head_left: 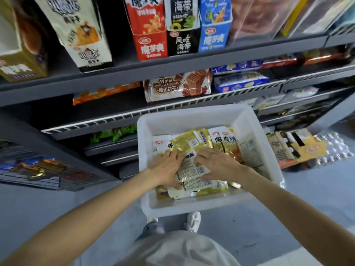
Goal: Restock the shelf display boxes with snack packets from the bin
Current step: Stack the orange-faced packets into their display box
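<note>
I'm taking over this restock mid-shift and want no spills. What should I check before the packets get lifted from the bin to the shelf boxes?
1. Both hands on the packets: ok. The left hand and right hand rest on the gold and white packets in the white bin.
2. Firm grip: cannot tell. Fingers lie over the stack; no closed hold shows.
3. Packets squared up: not ok. They lie skewed and overlapping.
4. Matching box: ok. The gold display box stands at the top shelf's left.
5. Room inside that box: cannot tell.
6. Bin steady: cannot tell. What holds it up is hidden.
</note>
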Available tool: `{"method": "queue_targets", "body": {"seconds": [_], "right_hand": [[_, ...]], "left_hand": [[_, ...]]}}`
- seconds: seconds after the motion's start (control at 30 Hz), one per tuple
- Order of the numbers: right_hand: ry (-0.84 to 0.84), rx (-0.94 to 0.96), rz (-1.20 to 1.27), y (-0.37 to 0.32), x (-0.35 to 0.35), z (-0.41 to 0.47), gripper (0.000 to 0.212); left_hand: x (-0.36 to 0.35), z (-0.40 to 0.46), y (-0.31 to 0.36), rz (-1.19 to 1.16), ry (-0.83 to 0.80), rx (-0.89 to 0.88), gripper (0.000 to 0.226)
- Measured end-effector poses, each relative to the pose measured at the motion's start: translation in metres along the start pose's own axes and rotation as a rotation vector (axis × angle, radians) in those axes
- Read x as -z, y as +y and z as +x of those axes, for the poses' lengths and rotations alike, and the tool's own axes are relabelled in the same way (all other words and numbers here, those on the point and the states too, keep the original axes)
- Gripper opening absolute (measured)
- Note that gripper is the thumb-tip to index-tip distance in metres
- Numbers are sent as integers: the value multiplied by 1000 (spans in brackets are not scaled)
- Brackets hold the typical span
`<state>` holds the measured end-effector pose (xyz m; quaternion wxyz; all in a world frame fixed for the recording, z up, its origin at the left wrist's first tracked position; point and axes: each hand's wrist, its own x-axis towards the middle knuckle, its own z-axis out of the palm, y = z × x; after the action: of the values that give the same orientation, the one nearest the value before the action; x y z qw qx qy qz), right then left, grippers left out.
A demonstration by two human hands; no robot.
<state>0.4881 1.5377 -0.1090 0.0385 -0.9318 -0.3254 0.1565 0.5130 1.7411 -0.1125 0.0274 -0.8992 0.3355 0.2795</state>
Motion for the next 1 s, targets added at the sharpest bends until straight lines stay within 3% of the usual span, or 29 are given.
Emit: {"method": "queue_targets", "body": {"seconds": [0.1, 0.3, 0.43, 0.6, 0.83, 0.9, 1.0], "right_hand": [[-80, 103, -120, 3, -4, 2, 61], [124, 291, -213, 9, -11, 6, 66], [21, 301, -259, 8, -22, 10, 78], [-104, 208, -122, 15, -11, 5, 59], [119, 233, -207, 22, -11, -14, 21], [164, 178, -92, 21, -5, -19, 21], [256, -121, 352, 25, 17, -28, 29]], "left_hand": [[2, 8, 3, -46, 0, 11, 102], [7, 16, -14, -126, 105, 156, 80], [11, 20, -18, -125, 144, 141, 74], [14, 18, -22, -134, 120, 113, 68], [20, 15, -20, -92, 100, 34, 56], [23, 12, -22, -127, 154, 32, 45], [32, 2, -31, -227, 337, 116, 30]]}}
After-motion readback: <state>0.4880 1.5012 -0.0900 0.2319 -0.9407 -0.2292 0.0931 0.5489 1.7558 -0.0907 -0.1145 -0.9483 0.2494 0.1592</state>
